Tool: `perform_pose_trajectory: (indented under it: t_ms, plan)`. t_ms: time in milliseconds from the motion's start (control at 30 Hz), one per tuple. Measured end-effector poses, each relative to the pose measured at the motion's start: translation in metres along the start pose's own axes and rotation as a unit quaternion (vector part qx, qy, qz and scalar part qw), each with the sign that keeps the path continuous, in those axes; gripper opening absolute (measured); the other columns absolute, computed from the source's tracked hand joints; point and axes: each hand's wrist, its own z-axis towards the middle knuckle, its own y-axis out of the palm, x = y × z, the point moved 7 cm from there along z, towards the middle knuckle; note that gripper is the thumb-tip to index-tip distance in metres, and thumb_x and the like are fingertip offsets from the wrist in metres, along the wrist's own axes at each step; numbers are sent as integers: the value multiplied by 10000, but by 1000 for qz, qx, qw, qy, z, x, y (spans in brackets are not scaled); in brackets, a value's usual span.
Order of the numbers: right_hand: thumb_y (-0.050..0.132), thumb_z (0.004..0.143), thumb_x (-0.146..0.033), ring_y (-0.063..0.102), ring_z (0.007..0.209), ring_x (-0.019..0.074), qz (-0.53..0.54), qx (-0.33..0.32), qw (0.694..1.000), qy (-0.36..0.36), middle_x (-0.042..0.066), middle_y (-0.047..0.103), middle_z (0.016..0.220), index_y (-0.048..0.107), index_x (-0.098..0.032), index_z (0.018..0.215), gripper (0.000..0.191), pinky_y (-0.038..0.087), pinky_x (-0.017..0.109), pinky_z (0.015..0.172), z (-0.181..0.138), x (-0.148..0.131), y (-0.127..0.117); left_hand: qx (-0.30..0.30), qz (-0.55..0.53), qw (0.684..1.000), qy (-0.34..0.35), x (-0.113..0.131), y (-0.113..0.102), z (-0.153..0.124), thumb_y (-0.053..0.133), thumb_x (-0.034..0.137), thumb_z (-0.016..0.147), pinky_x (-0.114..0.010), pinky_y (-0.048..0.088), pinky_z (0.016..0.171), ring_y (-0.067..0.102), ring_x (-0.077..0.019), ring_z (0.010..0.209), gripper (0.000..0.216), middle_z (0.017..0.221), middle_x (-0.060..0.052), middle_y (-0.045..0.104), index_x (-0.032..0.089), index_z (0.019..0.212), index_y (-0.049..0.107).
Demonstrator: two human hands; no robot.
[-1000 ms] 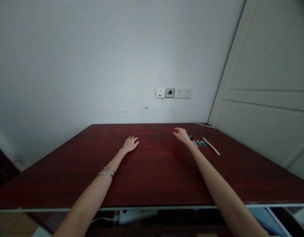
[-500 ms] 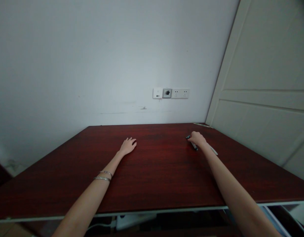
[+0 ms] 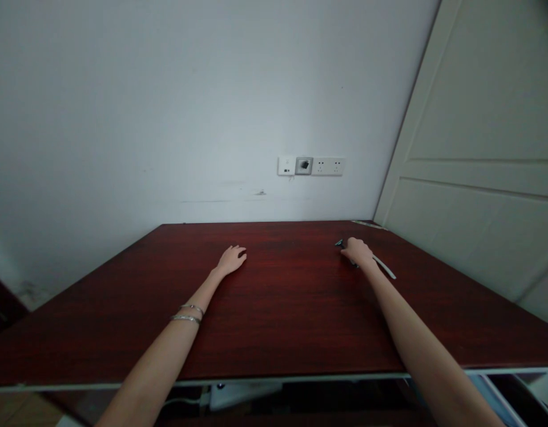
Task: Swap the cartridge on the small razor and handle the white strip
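Note:
My left hand [image 3: 232, 259] lies palm down on the dark red tabletop [image 3: 283, 314], fingers spread and holding nothing. Toward the table's far right, the fingers of my right hand [image 3: 357, 250] are closed on a dark razor [image 3: 340, 243]. Its small T-shaped head sticks out to the left of my fingers, and the end of its handle shows just below them; the hand covers the middle. A slim white strip [image 3: 385, 267] lies on the table beside my right wrist, its far end hidden behind the wrist. What kind of thing it is I cannot make out.
Sockets [image 3: 310, 166] are set in the white wall [image 3: 167, 107] behind the table. A pale panelled door [image 3: 487, 142] stands along the right side. A light strip [image 3: 369, 225] lies at the far right corner. Below the front edge, a white object [image 3: 242, 396] with a cable sits on a shelf.
My right hand has shifted slightly over the razor, covering more of its handle while more of the head shows. The view has tilted a little. My left hand stays in place.

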Motion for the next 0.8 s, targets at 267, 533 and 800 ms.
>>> perform_pose_trajectory:
  t_ms: [267,533,800]
  plan:
    - [558,716,-341,599,525,140,337,40,935,-104,47,668,643,691,-114,844,293,449,205,491,-5,-57,-19,125,-194,973,1,22,-34,3,500,352,797,-290,410,946,586,-189,1014,288,1037,-38,671,186,953,677]
    - [649,647,-368,455,422,65,542,-28,823,-170,8,611,622,597,-140,760,260,367,159,300,-61,-144,-24,103,-333,931,104,105,-42,-16,617,456,715,-254,482,744,639,-174,808,402,911,-78,699,136,951,678]
    - [670,621,-439,474,447,65,586,-65,783,-195,-2,600,653,558,-155,763,336,354,140,297,-82,-169,-10,59,-258,955,134,132,-38,-29,574,489,728,-241,434,648,623,-170,680,350,732,-47,704,173,748,725]
